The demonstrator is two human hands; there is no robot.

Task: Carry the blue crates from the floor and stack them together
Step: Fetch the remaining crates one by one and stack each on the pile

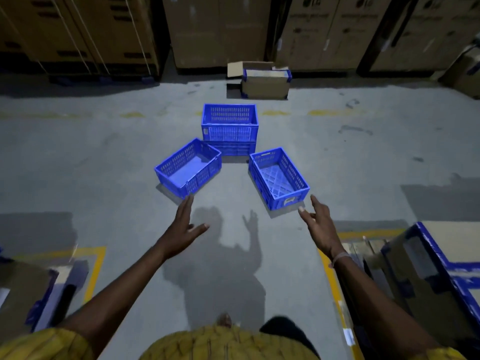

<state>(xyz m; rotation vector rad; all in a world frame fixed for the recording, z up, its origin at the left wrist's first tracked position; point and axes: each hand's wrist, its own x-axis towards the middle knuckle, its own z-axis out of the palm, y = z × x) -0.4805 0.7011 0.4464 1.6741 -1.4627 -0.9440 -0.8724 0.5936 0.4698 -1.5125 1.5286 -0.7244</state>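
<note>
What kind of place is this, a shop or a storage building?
Most likely a warehouse: tall cardboard cartons line the far wall, yellow floor markings edge the concrete floor, and blue crates sit in the aisle.

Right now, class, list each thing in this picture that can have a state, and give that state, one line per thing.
Left hand: open, fingers straight, holding nothing.
Right hand: open, fingers spread, holding nothing.
Left crate: on the floor, upright, empty, not stacked.
Right crate: on the floor, upright, empty, not stacked.
Crate stack: already stacked behind the other two, top crate empty.
Cardboard box: on the floor, flap open.
</note>
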